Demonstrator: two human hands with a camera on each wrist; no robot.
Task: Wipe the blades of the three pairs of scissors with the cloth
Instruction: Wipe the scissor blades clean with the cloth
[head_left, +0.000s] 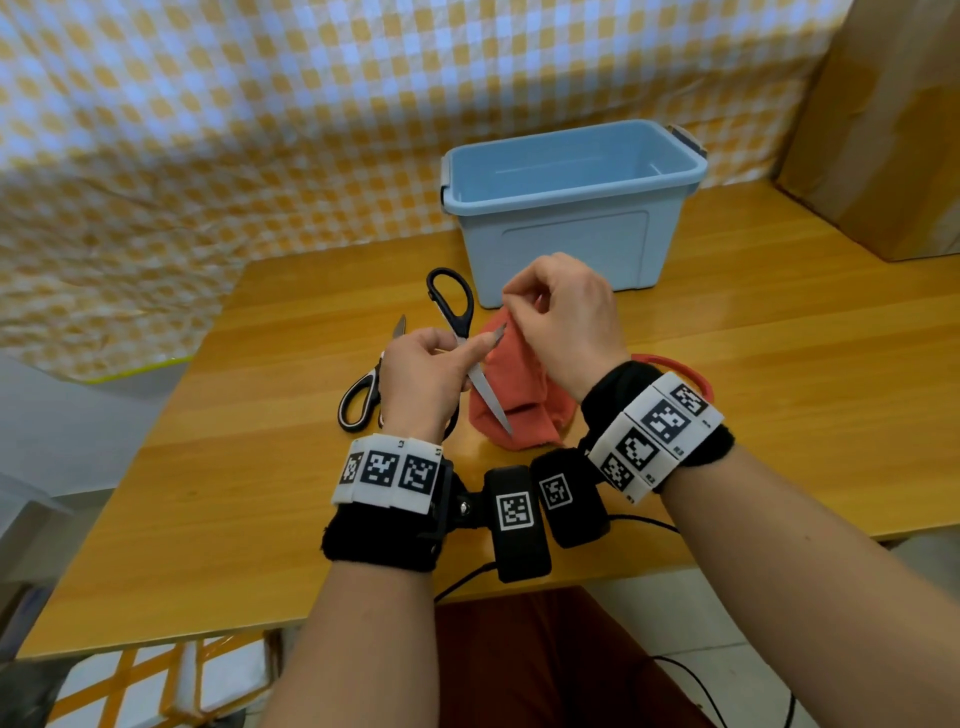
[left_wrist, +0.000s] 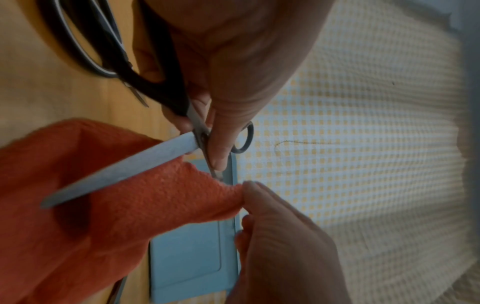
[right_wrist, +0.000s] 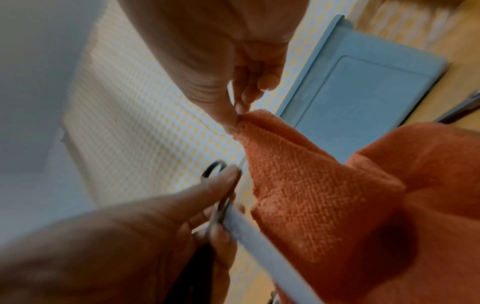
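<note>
Wooden table (head_left: 779, 364): left hand (head_left: 423, 379) grips opened scissors (head_left: 485, 389), baring blades; at three o'clock, right hand (head_left: 566, 322) pinches cloth (head_left: 511, 374) for wiping.

Orange cloth (head_left: 519, 384), blue bin (head_left: 566, 234), yellow-checked backdrop (head_left: 260, 130).

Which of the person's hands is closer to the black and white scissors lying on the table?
Left. The left hand hovers right beside the black and white scissors, partly over them, gripping another pair. The right hand is farther off, past the orange cloth it pinches.
</note>
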